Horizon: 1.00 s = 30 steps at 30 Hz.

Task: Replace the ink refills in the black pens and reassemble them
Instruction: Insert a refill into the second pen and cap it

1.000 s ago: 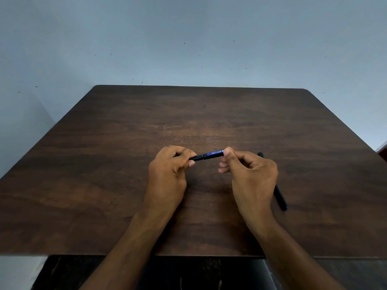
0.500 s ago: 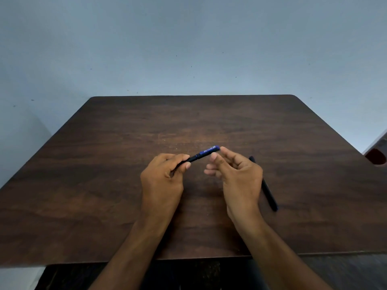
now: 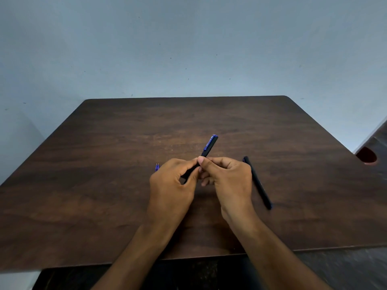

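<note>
Hands, left (image 3: 173,181) and right (image 3: 228,176), now both gripping pen (image 3: 209,145), swung steeper; refill tips (image 3: 157,166) newly visible

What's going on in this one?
A person holds a black pen in both hands over a dark wooden table. The left hand grips its lower end and the right hand pinches it near the middle; its blue-clipped cap end points up and away. A second pen lies on the table, right of the right hand. Small blue tips, perhaps refills, peek out behind the left hand. The held pen looks whole; nothing shows it opened yet.
</note>
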### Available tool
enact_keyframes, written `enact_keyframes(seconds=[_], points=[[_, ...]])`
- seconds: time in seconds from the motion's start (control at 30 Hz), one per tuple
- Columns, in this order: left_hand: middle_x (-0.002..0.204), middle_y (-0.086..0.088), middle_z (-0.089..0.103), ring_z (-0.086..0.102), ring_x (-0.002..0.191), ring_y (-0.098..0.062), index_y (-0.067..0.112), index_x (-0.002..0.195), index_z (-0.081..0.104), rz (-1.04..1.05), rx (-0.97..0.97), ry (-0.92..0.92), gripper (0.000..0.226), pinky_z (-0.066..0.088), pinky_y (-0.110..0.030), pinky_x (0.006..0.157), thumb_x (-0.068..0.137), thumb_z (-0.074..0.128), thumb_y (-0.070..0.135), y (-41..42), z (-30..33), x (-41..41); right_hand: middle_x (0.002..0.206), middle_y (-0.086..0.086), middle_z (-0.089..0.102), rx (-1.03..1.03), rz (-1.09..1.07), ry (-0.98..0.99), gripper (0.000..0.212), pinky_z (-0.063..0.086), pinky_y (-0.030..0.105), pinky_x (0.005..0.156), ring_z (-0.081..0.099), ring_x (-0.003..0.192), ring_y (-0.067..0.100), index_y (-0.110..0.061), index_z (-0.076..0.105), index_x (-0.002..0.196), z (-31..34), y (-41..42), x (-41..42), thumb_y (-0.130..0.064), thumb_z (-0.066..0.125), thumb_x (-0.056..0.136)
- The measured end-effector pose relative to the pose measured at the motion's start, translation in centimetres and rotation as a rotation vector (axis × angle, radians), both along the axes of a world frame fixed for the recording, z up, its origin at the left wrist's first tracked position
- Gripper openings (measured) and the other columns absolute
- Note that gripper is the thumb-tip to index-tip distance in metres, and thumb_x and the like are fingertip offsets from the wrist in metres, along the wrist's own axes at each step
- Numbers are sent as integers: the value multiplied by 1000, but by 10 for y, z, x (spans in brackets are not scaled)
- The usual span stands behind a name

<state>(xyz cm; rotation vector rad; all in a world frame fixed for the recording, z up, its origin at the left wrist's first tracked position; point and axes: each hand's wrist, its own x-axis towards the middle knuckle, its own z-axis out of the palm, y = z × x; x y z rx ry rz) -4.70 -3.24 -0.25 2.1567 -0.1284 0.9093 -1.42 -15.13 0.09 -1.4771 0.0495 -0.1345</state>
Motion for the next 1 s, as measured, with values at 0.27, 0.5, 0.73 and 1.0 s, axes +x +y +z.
enact_keyframes(seconds=[0.27, 0.5, 0.73, 1.0], points=[[94, 12, 74, 66, 88, 2, 22, 106, 77, -116, 7, 154, 17, 49, -11, 78, 89, 71, 20, -11, -3, 0, 48, -14, 66, -417, -68, -39, 17, 46, 18, 48, 59, 44, -1, -23, 78, 65, 7, -31, 6, -26, 80, 82], [94, 15, 74, 63, 88, 9, 24, 103, 78, -129, 23, 288, 16, 40, 1, 78, 89, 71, 22, -32, -1, 6, 62, -10, 66, -887, -194, -32, 19, 51, 22, 52, 63, 56, 5, -24, 71, 69, 9, -68, 6, -28, 73, 87], [99, 17, 73, 61, 89, 13, 26, 106, 76, -121, 26, 376, 17, 36, 6, 80, 91, 69, 25, -44, -2, 10, 81, 1, 68, -1157, -198, -6, 20, 48, 24, 58, 61, 66, 10, -14, 72, 82, -3, -72, 2, -29, 66, 94], [100, 14, 73, 53, 79, 18, 24, 106, 77, -112, 23, 399, 18, 30, 10, 76, 91, 69, 22, -50, -4, 18, 84, 0, 55, -1233, -192, -70, 24, 52, 30, 68, 60, 82, 18, -10, 68, 81, -8, -69, 0, -29, 63, 96]])
